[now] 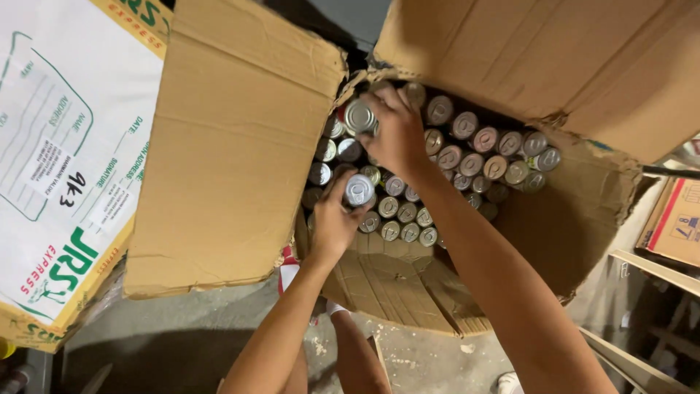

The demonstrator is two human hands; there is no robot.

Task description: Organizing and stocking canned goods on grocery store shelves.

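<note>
A large open cardboard box (576, 219) holds several rows of small silver-topped cans (467, 157). My left hand (332, 222) grips one can (359, 190) by its side, near the box's left wall. Reaching deeper toward the far left corner, my right hand (397, 131) has its fingers closed around another can (359, 117). Both arms come up from the bottom of the view.
A wide box flap (233, 146) spreads to the left and another flap (554, 58) covers the upper right. A white printed carton (65, 146) lies at far left. A second carton (674, 219) rests on a shelf frame at right. Grey concrete floor (175, 328) lies below.
</note>
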